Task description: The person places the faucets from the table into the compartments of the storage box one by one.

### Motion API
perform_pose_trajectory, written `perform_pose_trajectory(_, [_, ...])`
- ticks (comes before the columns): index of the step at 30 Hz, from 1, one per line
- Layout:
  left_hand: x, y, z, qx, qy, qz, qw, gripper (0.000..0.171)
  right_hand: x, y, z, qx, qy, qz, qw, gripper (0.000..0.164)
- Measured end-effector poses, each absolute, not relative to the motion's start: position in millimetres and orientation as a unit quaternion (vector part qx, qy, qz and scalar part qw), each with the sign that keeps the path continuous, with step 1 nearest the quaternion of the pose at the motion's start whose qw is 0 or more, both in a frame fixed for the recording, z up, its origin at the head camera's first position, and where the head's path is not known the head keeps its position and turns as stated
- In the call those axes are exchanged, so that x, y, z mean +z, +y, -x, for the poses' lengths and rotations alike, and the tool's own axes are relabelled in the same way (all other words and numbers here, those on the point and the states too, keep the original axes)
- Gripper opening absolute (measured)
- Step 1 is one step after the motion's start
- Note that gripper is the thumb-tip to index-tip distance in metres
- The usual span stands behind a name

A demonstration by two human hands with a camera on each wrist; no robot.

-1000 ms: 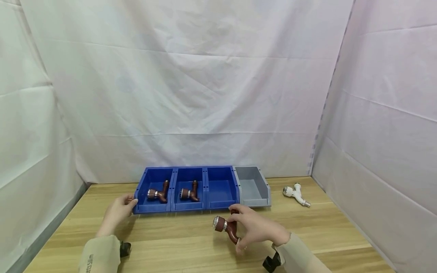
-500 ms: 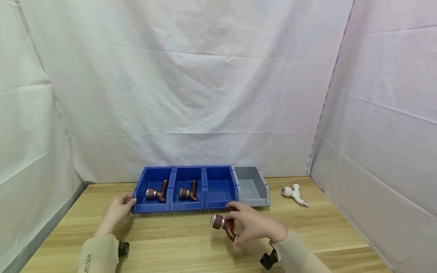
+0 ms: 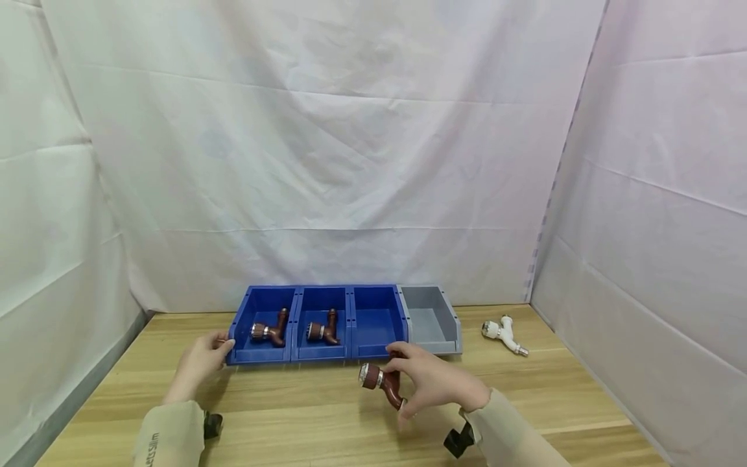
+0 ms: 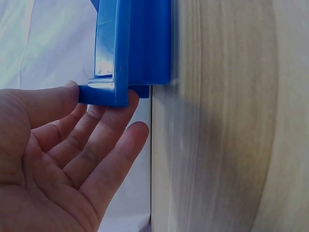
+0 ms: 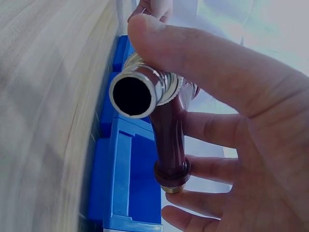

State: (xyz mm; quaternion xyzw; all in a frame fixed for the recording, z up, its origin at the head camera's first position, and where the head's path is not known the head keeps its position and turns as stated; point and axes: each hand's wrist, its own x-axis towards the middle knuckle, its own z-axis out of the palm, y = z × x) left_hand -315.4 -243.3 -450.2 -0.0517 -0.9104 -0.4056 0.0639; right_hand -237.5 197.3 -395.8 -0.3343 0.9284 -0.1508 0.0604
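Observation:
My right hand (image 3: 434,379) grips a brown faucet (image 3: 391,389) with a ribbed handle, above the table in front of the bins. In the right wrist view, the thumb lies across the top of the faucet (image 5: 169,130) and the fingers touch its body, while its silver-ringed outlet faces the camera. At the far left of the row, my left hand (image 3: 201,358) pinches the front corner of a blue bin (image 3: 257,357) between thumb and fingers. Inside that bin lies another brown faucet (image 3: 270,333); the neighbouring blue bin (image 3: 320,352) holds a similar faucet (image 3: 324,331).
Right of these stand a third blue bin (image 3: 379,350) and a grey bin (image 3: 432,318), joined in one row. A white faucet (image 3: 505,334) lies on the wooden table (image 3: 292,415) farther right. White curtains (image 3: 350,162) hang behind and at both sides.
My right hand has shifted slightly left and toward the bins with the brown faucet, then stays nearly still. My left hand keeps its place at the bin's corner.

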Motion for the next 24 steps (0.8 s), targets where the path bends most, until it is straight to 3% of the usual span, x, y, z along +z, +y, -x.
perform_pose_trajectory(24, [-447.3, -241.9, 313.7, -0.399, -0.913, 0.052, 0.070, 0.030, -387.9, 202.5, 245.2, -0.162, 0.929, 0.329, 0.044, 0.070])
